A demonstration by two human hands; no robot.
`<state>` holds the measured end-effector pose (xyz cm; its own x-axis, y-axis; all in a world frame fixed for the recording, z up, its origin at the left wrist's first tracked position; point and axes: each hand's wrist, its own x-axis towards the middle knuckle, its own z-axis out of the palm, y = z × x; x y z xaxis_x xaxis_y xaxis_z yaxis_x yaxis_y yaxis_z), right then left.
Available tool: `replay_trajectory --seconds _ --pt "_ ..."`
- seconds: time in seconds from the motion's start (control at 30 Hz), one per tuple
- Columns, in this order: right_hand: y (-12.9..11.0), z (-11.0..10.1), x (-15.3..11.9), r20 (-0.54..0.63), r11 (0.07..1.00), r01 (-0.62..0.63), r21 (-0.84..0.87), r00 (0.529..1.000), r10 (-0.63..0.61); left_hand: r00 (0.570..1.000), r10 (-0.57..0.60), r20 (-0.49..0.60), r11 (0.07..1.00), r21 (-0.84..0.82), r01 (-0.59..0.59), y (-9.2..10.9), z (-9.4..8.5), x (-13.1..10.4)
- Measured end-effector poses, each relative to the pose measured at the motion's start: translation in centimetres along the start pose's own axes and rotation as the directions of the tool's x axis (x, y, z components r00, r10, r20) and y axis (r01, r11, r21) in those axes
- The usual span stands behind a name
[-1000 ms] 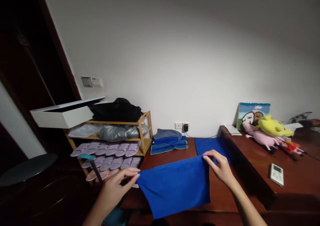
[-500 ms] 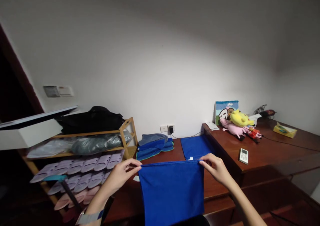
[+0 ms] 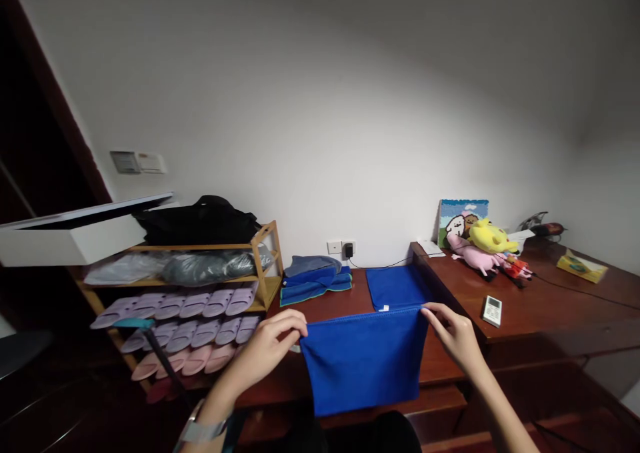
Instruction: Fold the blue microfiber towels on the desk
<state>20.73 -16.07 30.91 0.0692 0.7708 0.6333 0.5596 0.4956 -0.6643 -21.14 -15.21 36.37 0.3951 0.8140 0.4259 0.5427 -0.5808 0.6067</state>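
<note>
A blue cloth [image 3: 365, 359] hangs stretched between my two hands, its hemmed upper edge nearly level and its lower edge loose. My left hand [image 3: 280, 339] pinches the upper left corner between thumb and fingers. At the upper right corner, my right hand [image 3: 453, 329] holds the fabric in the same sort of pinch. Behind it, another blue cloth [image 3: 397, 286] with a small white label lies flat on the low wooden surface [image 3: 360, 276]. To the left of that rests a pile of folded blue and grey cloths [image 3: 317, 281], some edged in green.
A wooden rack [image 3: 267, 266] at left holds rows of slippers [image 3: 185, 303], with a black bag [image 3: 205, 219] and an open white box [image 3: 75, 239] on top. On the raised desk [image 3: 540, 306] at right are plush toys [image 3: 490, 239], a remote [image 3: 493, 311] and a yellow tissue pack [image 3: 583, 266].
Both hands and the stretched cloth sit farther right in view, and the cloth's lower edge now shows above my knees. The surroundings shift slightly right and up as my head turns.
</note>
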Motion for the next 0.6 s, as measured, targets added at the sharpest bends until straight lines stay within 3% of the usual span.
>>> replay_trajectory --seconds 0.13,0.3,0.47,0.6 --pt "1.4 0.5 -0.4 -0.002 0.972 -0.187 0.139 0.982 0.189 0.997 -0.023 0.08 0.999 -0.03 0.025 1.1 2.6 -0.6" --pt "2.5 0.4 -0.4 -0.033 0.969 -0.204 0.138 0.977 0.211 0.998 -0.026 0.059 0.997 -0.065 0.03 0.6 4.6 -0.8" --pt "2.1 0.2 -1.1 0.052 0.97 -0.168 0.177 0.985 0.162 0.99 -0.038 -0.133 0.997 0.057 0.046 -0.2 5.0 -0.8" --pt "0.8 0.1 -2.1 0.043 0.968 -0.148 0.204 0.989 0.142 0.95 0.05 -0.308 0.987 0.161 0.0 -0.2 5.2 -0.9"
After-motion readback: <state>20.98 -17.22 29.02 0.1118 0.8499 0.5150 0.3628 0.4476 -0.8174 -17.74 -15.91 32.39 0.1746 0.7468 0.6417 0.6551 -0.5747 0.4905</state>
